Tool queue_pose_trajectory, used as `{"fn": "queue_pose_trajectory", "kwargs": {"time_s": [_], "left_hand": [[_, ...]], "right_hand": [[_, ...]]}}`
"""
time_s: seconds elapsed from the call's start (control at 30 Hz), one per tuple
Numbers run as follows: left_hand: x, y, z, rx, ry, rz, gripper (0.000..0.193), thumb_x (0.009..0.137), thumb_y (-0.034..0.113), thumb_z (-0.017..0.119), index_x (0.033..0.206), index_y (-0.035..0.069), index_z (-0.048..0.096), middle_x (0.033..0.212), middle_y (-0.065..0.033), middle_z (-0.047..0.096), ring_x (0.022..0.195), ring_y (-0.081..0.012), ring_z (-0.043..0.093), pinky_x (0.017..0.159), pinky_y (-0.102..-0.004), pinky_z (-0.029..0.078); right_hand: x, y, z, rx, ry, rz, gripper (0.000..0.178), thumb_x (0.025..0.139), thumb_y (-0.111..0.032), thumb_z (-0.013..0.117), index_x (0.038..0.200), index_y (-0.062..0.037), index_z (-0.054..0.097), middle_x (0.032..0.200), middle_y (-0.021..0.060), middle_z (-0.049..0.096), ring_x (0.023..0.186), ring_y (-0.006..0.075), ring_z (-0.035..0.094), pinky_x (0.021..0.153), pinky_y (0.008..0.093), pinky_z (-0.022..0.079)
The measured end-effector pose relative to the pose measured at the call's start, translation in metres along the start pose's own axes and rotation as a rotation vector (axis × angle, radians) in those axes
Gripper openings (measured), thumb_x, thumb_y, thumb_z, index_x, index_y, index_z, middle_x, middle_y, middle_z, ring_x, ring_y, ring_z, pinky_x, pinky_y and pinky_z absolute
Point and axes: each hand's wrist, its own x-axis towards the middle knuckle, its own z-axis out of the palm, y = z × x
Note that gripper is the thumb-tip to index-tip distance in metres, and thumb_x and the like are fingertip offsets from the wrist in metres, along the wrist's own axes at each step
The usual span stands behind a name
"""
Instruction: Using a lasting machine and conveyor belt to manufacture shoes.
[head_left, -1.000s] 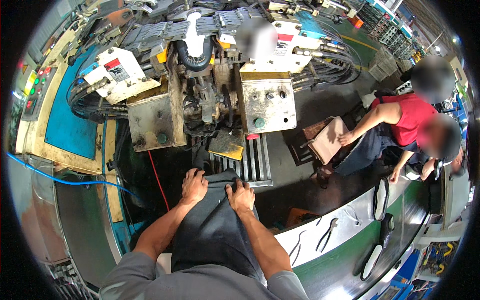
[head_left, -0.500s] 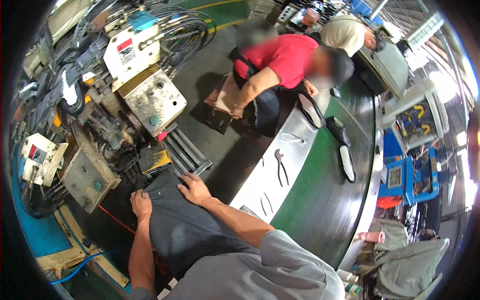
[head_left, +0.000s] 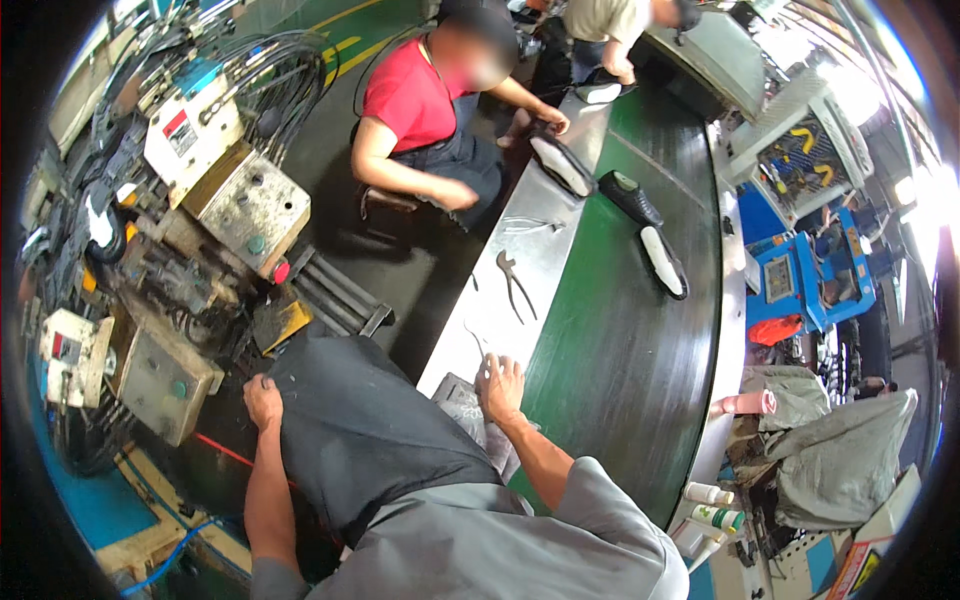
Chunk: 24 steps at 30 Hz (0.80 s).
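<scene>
Head view: the right hand (head_left: 502, 388), fingers partly bent, has left the black cloth apron (head_left: 370, 400) for the silver metal ledge's (head_left: 552, 255) right edge, bringing a thin dark metal tool (head_left: 476, 337) close; whether gripped, unclear. The left hand (head_left: 263, 402), loosely curled, touches the apron.

The head view looked down and forward from above the grey shirt (head_left: 490, 545), with the left hand (head_left: 263, 402) and right hand (head_left: 502, 390) near. Its wide fisheye field took in the machine (head_left: 250, 215) at left and the green belt (head_left: 625, 370) at right.
</scene>
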Motion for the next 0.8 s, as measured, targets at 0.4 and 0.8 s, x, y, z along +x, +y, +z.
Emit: {"fn": "queue_pose_trajectory", "kwargs": {"time_s": [0.4, 0.8], "left_hand": [[-0.069, -0.002, -0.001, -0.394, 0.105, 0.008, 0.034, 0.095, 0.019, 0.067, 0.124, 0.004, 0.075, 0.120, -0.0192, 0.074, 0.119, -0.0384, 0.067, 0.104, -0.0491, 0.053], [0.079, 0.006, -0.272, -1.538, 0.174, -0.241, 0.065, 0.110, 0.048, 0.061, 0.156, 0.003, 0.049, 0.136, -0.0265, 0.067, 0.127, -0.0361, 0.066, 0.115, -0.0507, 0.050]], "right_hand": [[-0.002, 0.038, -0.056, 0.154, -0.140, -0.026, 0.058, 0.083, -0.025, 0.079, 0.133, 0.0014, 0.067, 0.108, 0.0306, 0.066, 0.104, 0.0471, 0.069, 0.091, 0.0533, 0.057], [0.005, -0.009, -0.082, 1.609, -0.752, 0.844, 0.040, 0.100, -0.030, 0.063, 0.128, -0.0014, 0.060, 0.095, 0.0129, 0.067, 0.062, 0.0171, 0.054, 0.046, 0.0258, 0.041]]}}
